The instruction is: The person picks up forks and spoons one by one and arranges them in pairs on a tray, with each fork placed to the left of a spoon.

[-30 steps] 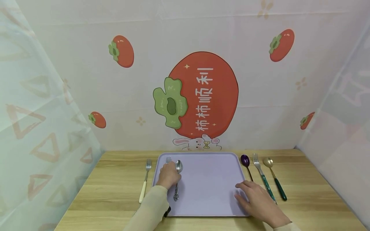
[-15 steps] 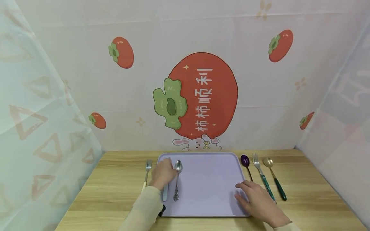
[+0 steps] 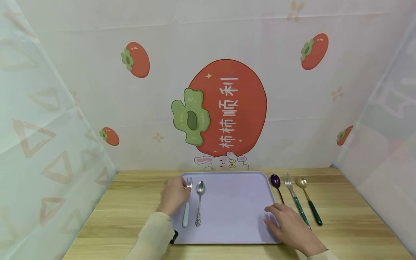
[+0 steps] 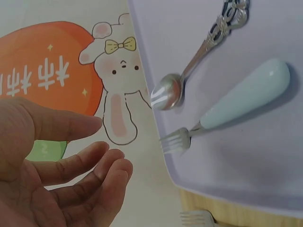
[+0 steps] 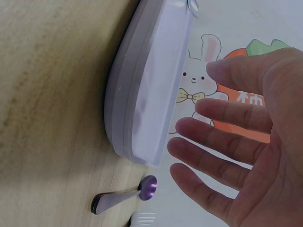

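Note:
My left hand [image 3: 174,195] hovers over the tray's left edge, its fingers loosely bent and holding nothing. In the left wrist view a gap shows between thumb and fingers [image 4: 71,168]. Beneath it on the table lies a fork [image 4: 198,218], mostly hidden in the head view. On the lilac tray [image 3: 234,209] lie a fork with a pale blue handle [image 3: 186,215] and, to its right, a silver spoon with an ornate handle [image 3: 199,202]. My right hand [image 3: 289,225], fingers spread and empty, hovers by the tray's right edge.
Right of the tray, on the wooden table [image 3: 351,216], lie a purple spoon [image 3: 275,181], a green-handled fork [image 3: 299,209] and a gold spoon with a dark green handle [image 3: 313,211]. A printed cloth wall [image 3: 292,137] stands behind the table.
My left hand has moved left, off the blue-handled fork, which now shows on the tray, to over the fork on the table. The right hand has stayed put.

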Demonstrator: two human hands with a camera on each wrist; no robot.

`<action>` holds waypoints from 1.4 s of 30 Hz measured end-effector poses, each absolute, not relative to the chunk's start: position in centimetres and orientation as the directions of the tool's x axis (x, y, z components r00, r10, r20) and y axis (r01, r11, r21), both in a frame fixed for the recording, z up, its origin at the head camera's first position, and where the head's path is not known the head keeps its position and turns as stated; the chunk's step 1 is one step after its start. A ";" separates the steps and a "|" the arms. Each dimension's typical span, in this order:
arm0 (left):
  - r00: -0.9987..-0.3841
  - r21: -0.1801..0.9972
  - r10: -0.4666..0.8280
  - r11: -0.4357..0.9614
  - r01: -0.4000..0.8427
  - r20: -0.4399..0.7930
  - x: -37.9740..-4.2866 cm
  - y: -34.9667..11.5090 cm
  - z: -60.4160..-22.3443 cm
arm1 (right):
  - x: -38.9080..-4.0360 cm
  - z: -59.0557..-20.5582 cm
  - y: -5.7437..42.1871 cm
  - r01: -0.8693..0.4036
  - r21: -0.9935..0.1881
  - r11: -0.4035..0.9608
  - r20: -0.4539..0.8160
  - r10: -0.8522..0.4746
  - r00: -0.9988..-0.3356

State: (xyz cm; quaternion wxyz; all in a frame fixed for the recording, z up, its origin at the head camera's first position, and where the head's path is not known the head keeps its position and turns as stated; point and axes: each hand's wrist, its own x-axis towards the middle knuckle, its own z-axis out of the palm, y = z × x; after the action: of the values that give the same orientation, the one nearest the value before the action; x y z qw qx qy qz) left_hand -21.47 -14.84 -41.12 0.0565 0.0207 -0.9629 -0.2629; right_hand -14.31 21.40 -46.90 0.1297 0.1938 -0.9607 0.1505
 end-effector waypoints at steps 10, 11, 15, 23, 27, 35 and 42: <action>-0.989 0.525 -0.115 0.849 -0.053 0.087 -21.2 -17.9 -40.9 | -14.2 -46.9 21.3 -0.401 -0.248 0.882 0.298 -0.324 -0.898; -0.989 0.526 -0.120 0.848 -0.058 0.083 -21.2 -18.1 -40.9 | -14.2 -46.9 21.3 -0.399 -0.250 0.882 0.296 -0.323 -0.899; -0.988 0.526 -0.133 0.847 -0.073 0.078 -21.2 -19.1 -41.1 | -14.2 -46.9 21.3 -0.402 -0.252 0.880 0.300 -0.324 -0.897; -0.987 0.519 -0.152 0.849 -0.103 0.052 -20.8 -20.5 -41.6 | -14.1 -46.9 21.3 -0.415 -0.245 0.876 0.309 -0.336 -0.890; -0.987 0.518 -0.159 0.846 -0.124 0.023 -20.7 -21.0 -41.7 | -14.0 -46.8 21.3 -0.412 -0.250 0.876 0.302 -0.333 -0.893; -0.987 0.523 -0.160 0.841 -0.137 -0.002 -20.6 -21.8 -41.8 | -14.0 -46.7 21.2 -0.397 -0.257 0.881 0.285 -0.323 -0.902; -0.987 0.516 -0.160 0.846 -0.138 -0.001 -20.7 -22.0 -42.5 | -14.0 -46.7 21.2 -0.396 -0.254 0.882 0.282 -0.325 -0.903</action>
State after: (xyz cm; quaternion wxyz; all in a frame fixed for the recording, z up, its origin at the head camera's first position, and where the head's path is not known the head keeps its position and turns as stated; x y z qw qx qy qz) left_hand -20.72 -22.03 -42.45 0.0210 0.0775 -0.9604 -0.2668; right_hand -13.97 21.23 -46.74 0.1162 0.1870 -0.9632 0.1542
